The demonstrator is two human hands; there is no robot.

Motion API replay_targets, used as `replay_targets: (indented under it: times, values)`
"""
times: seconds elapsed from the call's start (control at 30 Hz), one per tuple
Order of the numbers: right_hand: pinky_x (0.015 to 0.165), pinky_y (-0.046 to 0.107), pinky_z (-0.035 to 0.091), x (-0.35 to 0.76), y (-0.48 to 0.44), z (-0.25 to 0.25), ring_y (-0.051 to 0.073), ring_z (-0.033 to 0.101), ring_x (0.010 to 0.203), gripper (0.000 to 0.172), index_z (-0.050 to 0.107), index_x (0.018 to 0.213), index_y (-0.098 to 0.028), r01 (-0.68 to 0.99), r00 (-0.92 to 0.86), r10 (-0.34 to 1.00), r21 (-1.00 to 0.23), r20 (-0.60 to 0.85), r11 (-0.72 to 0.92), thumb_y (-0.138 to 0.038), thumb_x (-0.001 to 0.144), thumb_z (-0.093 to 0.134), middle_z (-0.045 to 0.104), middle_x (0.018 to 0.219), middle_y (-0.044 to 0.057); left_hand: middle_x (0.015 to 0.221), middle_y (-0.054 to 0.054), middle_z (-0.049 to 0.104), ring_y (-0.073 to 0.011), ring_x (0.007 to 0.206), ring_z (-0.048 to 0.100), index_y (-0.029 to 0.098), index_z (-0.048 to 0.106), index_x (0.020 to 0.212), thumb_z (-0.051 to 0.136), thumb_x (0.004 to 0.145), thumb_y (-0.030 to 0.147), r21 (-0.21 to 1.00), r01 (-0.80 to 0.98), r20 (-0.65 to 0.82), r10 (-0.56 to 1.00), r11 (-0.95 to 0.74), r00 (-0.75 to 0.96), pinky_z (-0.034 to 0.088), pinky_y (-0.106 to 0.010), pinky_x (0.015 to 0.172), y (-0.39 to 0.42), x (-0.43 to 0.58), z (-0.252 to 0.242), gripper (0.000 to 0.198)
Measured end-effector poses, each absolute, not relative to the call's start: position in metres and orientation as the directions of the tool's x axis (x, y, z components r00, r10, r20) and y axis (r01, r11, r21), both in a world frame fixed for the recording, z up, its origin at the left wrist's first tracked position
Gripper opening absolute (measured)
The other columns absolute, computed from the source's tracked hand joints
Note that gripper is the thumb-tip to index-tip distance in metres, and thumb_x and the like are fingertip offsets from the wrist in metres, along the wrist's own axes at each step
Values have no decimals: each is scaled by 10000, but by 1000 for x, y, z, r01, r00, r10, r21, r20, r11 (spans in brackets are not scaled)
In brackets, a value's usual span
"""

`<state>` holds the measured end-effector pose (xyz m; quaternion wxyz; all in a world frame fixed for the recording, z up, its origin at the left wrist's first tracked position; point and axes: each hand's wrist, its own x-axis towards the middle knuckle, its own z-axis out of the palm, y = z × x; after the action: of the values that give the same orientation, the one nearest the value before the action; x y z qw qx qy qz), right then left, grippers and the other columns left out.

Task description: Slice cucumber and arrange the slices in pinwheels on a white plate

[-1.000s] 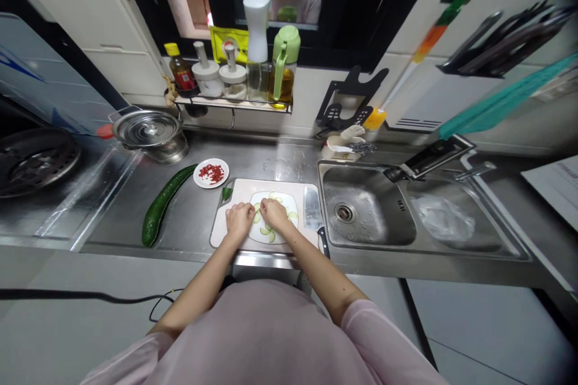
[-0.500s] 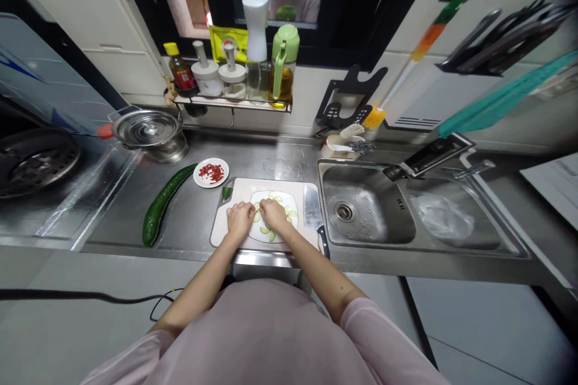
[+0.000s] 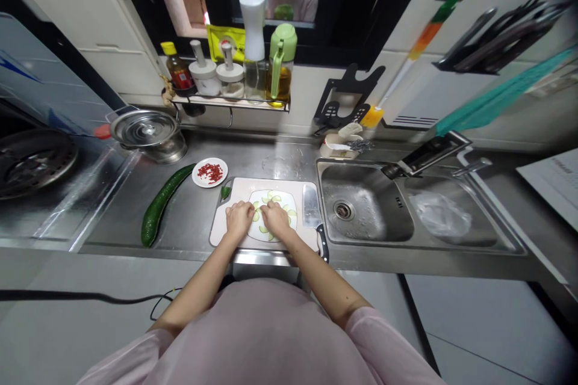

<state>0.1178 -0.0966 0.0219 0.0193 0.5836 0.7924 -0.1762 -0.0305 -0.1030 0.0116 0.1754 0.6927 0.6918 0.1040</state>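
Over the left side of a white plate [image 3: 287,232], my left hand [image 3: 239,218] has its fingers curled together, with a pale green cucumber slice [image 3: 256,214] at the fingertips. My right hand [image 3: 276,219] is closed over the middle of the plate, close to the left; what its fingertips hold, if anything, is hidden. More thin cucumber slices [image 3: 272,197] lie in small fans around the plate. Underneath is a pale cutting board [image 3: 221,227]. A kitchen knife [image 3: 311,206] rests on its right side, the black handle past the edge. A green cucumber end piece [image 3: 225,192] lies at its upper left corner.
Left of the board are a long whole cucumber [image 3: 163,204] and a small white dish [image 3: 195,175] of red bits. A lidded steel pot [image 3: 151,132] stands farther back. At right is a steel sink [image 3: 368,204]. Bottles and jars line a wall shelf [image 3: 235,102].
My right hand has shifted very slightly over the plate, its fingers a little lower. The view has moved a touch; the plate, board and knife stay in place.
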Motion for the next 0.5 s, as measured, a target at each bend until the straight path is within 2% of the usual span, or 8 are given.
replay_targets:
  times: [0.5]
  values:
    - [769, 290, 420, 120, -93, 23, 219, 482, 1040, 296, 632, 1090, -226, 915, -372, 900, -249, -226, 316, -247, 966, 364, 580, 1103, 98, 964, -67, 662, -230, 978, 544, 233, 667, 907, 544, 878, 304, 376, 927, -105, 993, -10, 53, 305, -351, 818, -103, -31, 13, 145]
